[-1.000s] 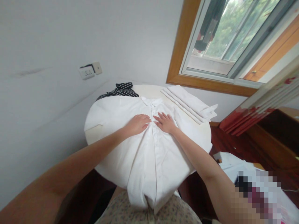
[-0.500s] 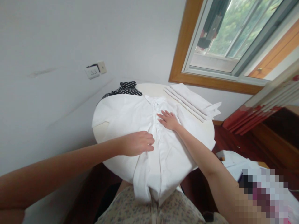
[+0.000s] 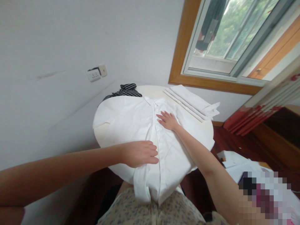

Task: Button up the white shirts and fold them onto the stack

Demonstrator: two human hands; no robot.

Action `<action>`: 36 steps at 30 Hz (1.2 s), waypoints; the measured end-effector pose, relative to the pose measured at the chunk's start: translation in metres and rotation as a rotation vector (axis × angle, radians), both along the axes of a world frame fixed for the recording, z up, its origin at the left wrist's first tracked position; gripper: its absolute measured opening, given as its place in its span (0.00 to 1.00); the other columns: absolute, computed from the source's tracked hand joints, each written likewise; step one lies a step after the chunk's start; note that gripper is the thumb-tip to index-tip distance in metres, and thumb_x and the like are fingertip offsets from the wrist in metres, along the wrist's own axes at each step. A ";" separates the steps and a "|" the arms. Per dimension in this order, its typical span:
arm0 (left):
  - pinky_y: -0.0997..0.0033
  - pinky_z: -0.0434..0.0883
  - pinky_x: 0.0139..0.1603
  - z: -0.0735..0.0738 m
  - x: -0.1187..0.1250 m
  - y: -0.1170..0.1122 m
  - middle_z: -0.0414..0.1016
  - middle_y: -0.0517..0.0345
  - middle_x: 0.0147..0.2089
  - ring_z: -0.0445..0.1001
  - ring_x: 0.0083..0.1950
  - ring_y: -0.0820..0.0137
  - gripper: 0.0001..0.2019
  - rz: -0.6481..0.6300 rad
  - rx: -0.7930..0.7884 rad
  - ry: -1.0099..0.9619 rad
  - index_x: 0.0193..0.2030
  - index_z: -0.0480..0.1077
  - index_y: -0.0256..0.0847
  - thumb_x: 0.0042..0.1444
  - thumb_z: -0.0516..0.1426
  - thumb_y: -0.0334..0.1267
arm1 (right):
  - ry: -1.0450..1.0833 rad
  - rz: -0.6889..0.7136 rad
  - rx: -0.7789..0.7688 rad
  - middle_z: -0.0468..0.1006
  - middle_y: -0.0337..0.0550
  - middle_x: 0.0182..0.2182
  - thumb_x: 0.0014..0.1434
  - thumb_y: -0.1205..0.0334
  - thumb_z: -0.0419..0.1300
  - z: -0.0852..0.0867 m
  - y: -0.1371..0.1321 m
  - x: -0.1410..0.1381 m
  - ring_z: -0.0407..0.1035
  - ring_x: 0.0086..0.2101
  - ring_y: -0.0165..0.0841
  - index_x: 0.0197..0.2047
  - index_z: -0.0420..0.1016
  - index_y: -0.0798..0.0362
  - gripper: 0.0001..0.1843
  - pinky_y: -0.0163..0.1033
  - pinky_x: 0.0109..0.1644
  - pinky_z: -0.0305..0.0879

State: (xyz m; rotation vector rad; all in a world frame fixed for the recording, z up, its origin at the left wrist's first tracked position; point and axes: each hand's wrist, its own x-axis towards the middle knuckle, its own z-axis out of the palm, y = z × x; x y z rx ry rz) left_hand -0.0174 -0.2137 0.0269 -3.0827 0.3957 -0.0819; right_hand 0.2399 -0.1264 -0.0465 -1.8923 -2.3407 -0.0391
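My left hand (image 3: 142,153) lies back-up over the front of one white shirt (image 3: 140,125), its fingers bent; their tips are hidden, so I cannot tell whether they pinch the cloth or only press on it. My right hand (image 3: 167,121) is flat, fingers spread apart, on the shirt's chest, beyond my left and just right of the front strip. The shirt lies beneath both hands on a round white table (image 3: 150,90): its collar (image 3: 150,100) just past my right fingertips, its hem hanging over the edge nearer me than my left hand. The buttons are too small to count.

Beyond my hands, to the left, is one black cloth with white stripes (image 3: 126,91); past my right hand, to the right, a folded white stack (image 3: 187,100) shows about three layers, though I cannot tell how many pieces. Two plates are on the wall ahead and left of my hands: a white socket (image 3: 94,75) and a plainer cream plate (image 3: 102,70). Well to the right of my hands, low down, are papers (image 3: 239,167) whose print is too small to read, and beyond them a wooden unit (image 3: 272,131), its inside too dark to make out.
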 end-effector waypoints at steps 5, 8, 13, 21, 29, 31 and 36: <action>0.61 0.65 0.42 0.000 -0.006 -0.006 0.68 0.54 0.30 0.67 0.38 0.63 0.07 -0.048 -0.058 -0.072 0.29 0.67 0.43 0.51 0.57 0.26 | 0.020 0.000 -0.003 0.51 0.40 0.72 0.71 0.43 0.42 -0.002 0.002 0.001 0.43 0.70 0.42 0.70 0.56 0.36 0.28 0.58 0.71 0.41; 0.62 0.64 0.41 0.003 -0.004 -0.012 0.68 0.53 0.30 0.66 0.38 0.64 0.09 -0.073 -0.068 -0.094 0.26 0.67 0.43 0.54 0.57 0.26 | 0.029 -0.003 -0.009 0.51 0.40 0.72 0.70 0.42 0.42 -0.001 0.002 0.000 0.43 0.70 0.42 0.70 0.56 0.36 0.28 0.58 0.71 0.41; 0.62 0.65 0.40 0.006 0.003 -0.016 0.69 0.55 0.30 0.67 0.39 0.64 0.10 -0.074 -0.108 -0.016 0.25 0.66 0.44 0.50 0.59 0.25 | 0.029 -0.007 -0.016 0.51 0.39 0.72 0.71 0.42 0.41 0.000 0.001 0.000 0.43 0.70 0.42 0.70 0.56 0.36 0.28 0.58 0.71 0.40; 0.64 0.68 0.44 0.000 0.008 -0.017 0.71 0.59 0.27 0.68 0.35 0.66 0.11 -0.015 -0.331 0.009 0.27 0.60 0.45 0.44 0.56 0.24 | 0.002 -0.006 -0.021 0.51 0.39 0.72 0.71 0.43 0.41 0.003 -0.001 -0.001 0.43 0.70 0.41 0.70 0.56 0.36 0.28 0.57 0.71 0.41; 0.54 0.61 0.65 0.006 0.010 -0.040 0.73 0.54 0.38 0.71 0.44 0.61 0.16 -0.053 -0.132 -0.012 0.40 0.69 0.45 0.43 0.57 0.28 | 0.016 0.001 -0.014 0.52 0.40 0.72 0.71 0.44 0.42 0.004 -0.002 -0.001 0.44 0.70 0.43 0.70 0.56 0.37 0.28 0.58 0.71 0.42; 0.53 0.57 0.70 0.010 0.011 -0.042 0.75 0.54 0.46 0.71 0.51 0.61 0.18 -0.069 -0.122 0.006 0.44 0.70 0.48 0.46 0.57 0.27 | 0.026 0.003 -0.018 0.51 0.41 0.72 0.71 0.43 0.41 0.006 -0.003 -0.002 0.43 0.70 0.43 0.70 0.56 0.37 0.28 0.59 0.71 0.41; 0.56 0.64 0.66 0.010 0.031 -0.003 0.71 0.52 0.60 0.66 0.63 0.62 0.20 0.175 -0.189 -0.162 0.49 0.71 0.45 0.51 0.54 0.24 | 0.038 0.015 -0.001 0.52 0.46 0.71 0.71 0.44 0.42 0.006 -0.004 -0.002 0.44 0.70 0.43 0.73 0.52 0.50 0.33 0.54 0.72 0.41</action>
